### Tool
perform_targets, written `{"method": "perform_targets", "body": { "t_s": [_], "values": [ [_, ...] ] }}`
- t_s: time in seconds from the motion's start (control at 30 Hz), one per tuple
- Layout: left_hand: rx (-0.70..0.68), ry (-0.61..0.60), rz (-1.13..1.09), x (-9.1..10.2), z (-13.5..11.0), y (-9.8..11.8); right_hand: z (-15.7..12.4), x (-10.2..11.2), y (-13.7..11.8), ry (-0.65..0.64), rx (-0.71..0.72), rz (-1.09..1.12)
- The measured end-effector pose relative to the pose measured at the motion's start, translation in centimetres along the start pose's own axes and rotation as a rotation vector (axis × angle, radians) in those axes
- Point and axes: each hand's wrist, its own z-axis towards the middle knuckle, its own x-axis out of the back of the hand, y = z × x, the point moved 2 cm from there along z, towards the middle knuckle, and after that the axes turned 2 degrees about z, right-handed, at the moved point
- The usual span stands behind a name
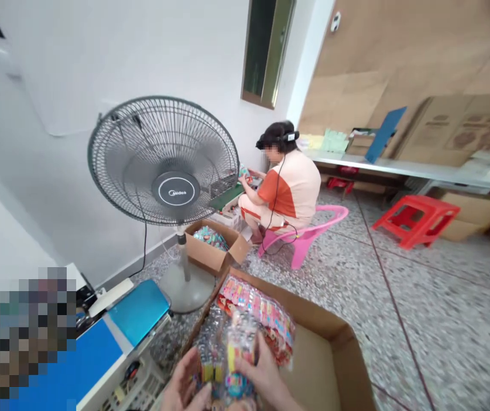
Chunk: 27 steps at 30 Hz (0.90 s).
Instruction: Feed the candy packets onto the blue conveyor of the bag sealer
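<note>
At the bottom of the view my left hand [183, 383] and my right hand [263, 374] both grip a clear plastic bag of small colourful packets [230, 349]. Fingers of each hand wrap the bag's sides. The bag is held over an open cardboard box [334, 348] on the floor. A second bag of red and pink packets [262, 311] lies inside that box just beyond my hands.
A grey standing fan [163, 161] rises to the left front. A blue sealing machine [112, 337] sits at lower left. A person in an orange shirt [285, 188] sits on a pink chair [308, 231] beside another box [210, 245]. A red stool [416, 220] and cardboard sheets lie at right.
</note>
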Motion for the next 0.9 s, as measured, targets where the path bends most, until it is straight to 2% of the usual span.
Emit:
{"method": "perform_targets", "body": {
  "t_s": [0.07,0.13,0.27,0.33,0.4,0.5,0.57,0.63,0.73,0.8,0.9],
  "values": [
    [0.0,-0.074,-0.075,-1.0,0.6,-0.2,0.0,-3.4,-2.1,-0.22,0.002,0.025],
    [0.048,-0.112,-0.131,-0.8,0.7,-0.3,0.0,-6.0,-4.1,-0.368,0.014,-0.078],
    [0.228,0.009,-0.301,1.2,0.1,0.7,0.4,-8.7,-6.6,-0.496,0.101,-0.347],
    [0.21,0.072,-0.435,2.0,-0.4,2.2,0.5,-9.4,-6.5,-0.471,0.164,-0.35],
    [0.113,0.103,-0.503,2.5,-0.5,4.0,0.5,-10.1,-5.6,-0.36,0.154,-0.224],
    [-0.019,0.186,-0.507,3.2,-0.4,6.3,-0.2,-12.0,-3.8,-0.199,-0.078,0.124],
    [-0.09,0.225,-0.442,3.2,-0.4,7.2,-0.9,-13.7,-3.5,-0.17,-0.234,0.339],
    [-0.139,0.245,-0.348,3.1,-0.6,7.5,-1.4,-15.2,-3.9,-0.164,-0.293,0.483],
    [-0.169,0.233,-0.243,3.0,-1.2,7.4,-1.6,-16.3,-4.5,-0.168,-0.296,0.579],
    [-0.114,0.247,-0.181,3.5,-1.3,6.9,-1.3,-16.3,-4.0,-0.178,-0.272,0.551],
    [-0.037,0.346,-0.092,4.5,-0.6,5.9,-0.2,-16.0,-2.2,-0.148,-0.17,0.401]
  ]
}}
